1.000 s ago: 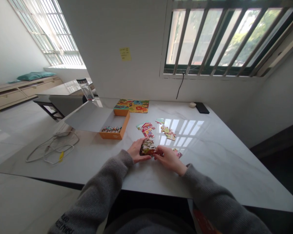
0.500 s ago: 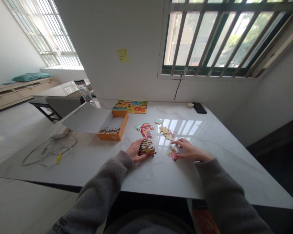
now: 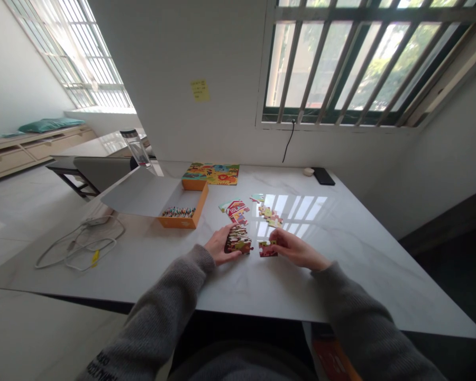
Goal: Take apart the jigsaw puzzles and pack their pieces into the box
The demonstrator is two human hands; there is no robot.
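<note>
My left hand [image 3: 222, 244] is cupped around a small stack of jigsaw puzzle pieces [image 3: 238, 240], which sits on the white marble table [image 3: 238, 286]. My right hand [image 3: 295, 251] lies just to the right of the stack, its fingertips against a small cluster of pink and red puzzle pieces [image 3: 267, 249]. A gap of bare table separates that cluster from the stack. Farther ahead lie a joined red barn section [image 3: 236, 210], a smaller tan group of pieces [image 3: 269, 216] and a single teal piece [image 3: 257, 198].
An open orange puzzle box [image 3: 184, 212] with a grey lid [image 3: 138, 196] holds a row of pieces on edge. A colourful animal picture card [image 3: 211, 173] lies behind it. A white cable [image 3: 79, 246], clear bottle [image 3: 137, 148] and black phone [image 3: 323, 176] are also there.
My right hand has moved left from the table, and the pink piece cluster now sits closer to the stack. My left hand remains around the stack.
</note>
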